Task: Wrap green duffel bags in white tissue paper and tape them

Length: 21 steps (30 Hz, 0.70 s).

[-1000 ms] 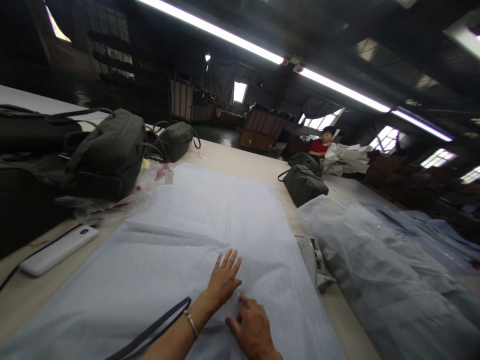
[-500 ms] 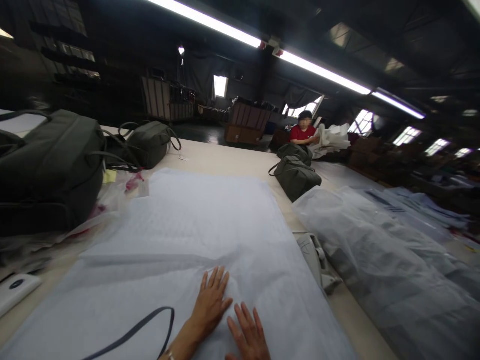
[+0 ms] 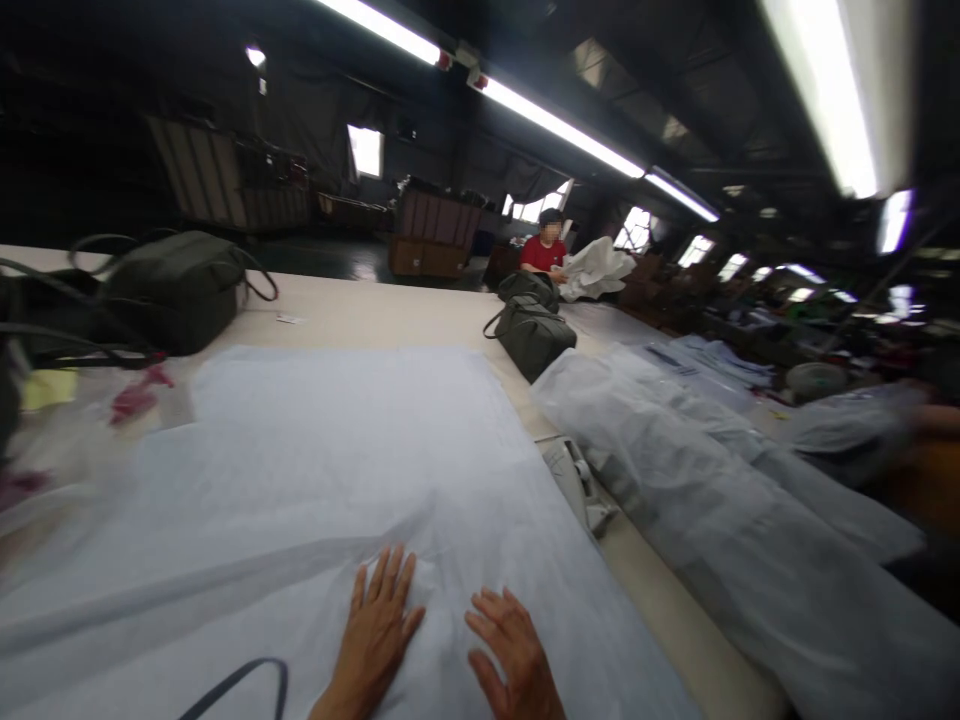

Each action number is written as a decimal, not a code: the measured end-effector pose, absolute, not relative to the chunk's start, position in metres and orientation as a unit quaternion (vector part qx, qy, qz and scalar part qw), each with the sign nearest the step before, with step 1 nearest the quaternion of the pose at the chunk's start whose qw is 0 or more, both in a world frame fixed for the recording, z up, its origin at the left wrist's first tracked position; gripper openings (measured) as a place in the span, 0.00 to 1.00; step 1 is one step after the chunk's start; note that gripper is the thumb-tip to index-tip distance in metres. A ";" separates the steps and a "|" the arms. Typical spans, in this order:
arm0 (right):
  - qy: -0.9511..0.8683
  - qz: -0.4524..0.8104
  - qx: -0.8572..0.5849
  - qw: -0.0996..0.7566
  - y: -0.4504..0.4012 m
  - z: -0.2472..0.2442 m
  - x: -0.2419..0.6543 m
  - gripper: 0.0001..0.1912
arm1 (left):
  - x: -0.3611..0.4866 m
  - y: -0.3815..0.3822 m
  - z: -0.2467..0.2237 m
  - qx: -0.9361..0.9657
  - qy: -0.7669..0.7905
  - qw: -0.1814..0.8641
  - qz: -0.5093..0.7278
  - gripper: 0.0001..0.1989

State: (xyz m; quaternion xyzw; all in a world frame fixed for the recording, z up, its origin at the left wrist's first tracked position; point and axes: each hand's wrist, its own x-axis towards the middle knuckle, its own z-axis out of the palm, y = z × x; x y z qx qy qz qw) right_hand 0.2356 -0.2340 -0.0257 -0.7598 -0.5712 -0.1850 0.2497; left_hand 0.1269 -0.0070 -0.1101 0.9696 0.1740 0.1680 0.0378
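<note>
A large pale bluish-white plastic sheet or bag [image 3: 352,450] lies spread over the table before me, with a long crease running across it. My left hand [image 3: 380,625] rests on it, palm down, fingers stretched out. Just to the right, my right hand [image 3: 516,655] is at the sheet with fingers apart and slightly bent; whether it presses on the sheet I cannot tell. Neither hand holds anything. A dark strap [image 3: 244,680] curves over the sheet, left of my left hand.
Dark green bags stand at the left [image 3: 176,290] and far right [image 3: 534,335]. A grey-white device [image 3: 574,480] sits beside the sheet, near a long translucent plastic pile [image 3: 697,470]. A person in red [image 3: 544,252] handles white material across the table. Another person's arm [image 3: 937,422] shows at right.
The view has swung right, so the bags and device sit farther left. My right hand's fingers have bent a little and it shows more fully. My left hand stays flat on the sheet.
</note>
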 end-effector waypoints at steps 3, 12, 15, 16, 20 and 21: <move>-0.363 -0.181 -0.842 0.356 -0.276 0.026 0.289 0.13 | 0.129 -0.003 -0.109 0.971 0.177 0.057 0.152 0.28; -0.003 -0.038 -0.865 0.500 -0.340 0.075 0.453 0.23 | 0.128 0.002 -0.106 0.975 0.180 0.056 0.117 0.31; 0.012 0.040 -0.855 0.516 -0.333 0.069 0.474 0.21 | 0.127 0.005 -0.113 0.975 0.181 0.056 0.115 0.31; 0.021 0.062 -0.853 0.518 -0.331 0.066 0.479 0.21 | 0.127 0.006 -0.116 0.975 0.181 0.058 0.115 0.31; 0.056 0.115 -0.846 0.518 -0.325 0.057 0.491 0.17 | 0.125 0.009 -0.123 0.975 0.179 0.053 0.124 0.30; 0.058 0.120 -0.844 0.520 -0.324 0.055 0.493 0.15 | 0.124 0.009 -0.124 0.974 0.179 0.046 0.128 0.30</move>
